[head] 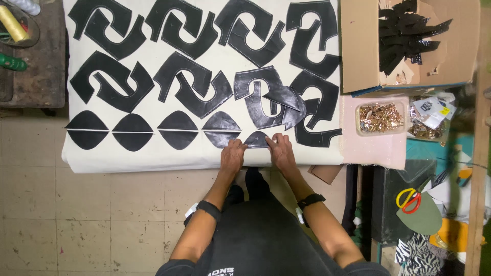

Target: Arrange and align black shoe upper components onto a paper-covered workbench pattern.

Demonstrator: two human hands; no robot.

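Note:
A white cloth-covered board [153, 158] carries rows of black cut leather pieces [184, 82]. Along its near edge lie paired black half-oval pieces [132, 132]. My left hand [232, 156] and my right hand [280, 151] press flat on either side of one small black half-oval piece [257, 139] at the near edge, fingertips touching its corners. Just above it a loose pile of curved black pieces [281, 102] overlaps. Both wrists wear dark bands.
An open cardboard box [358, 46] with black cut scraps stands at the right. Beside it are a clear tub of copper-coloured metal fittings [381, 117] and small packets [429, 115]. Red-and-yellow scissors [407, 199] lie lower right. Thread spools [13, 23] sit upper left.

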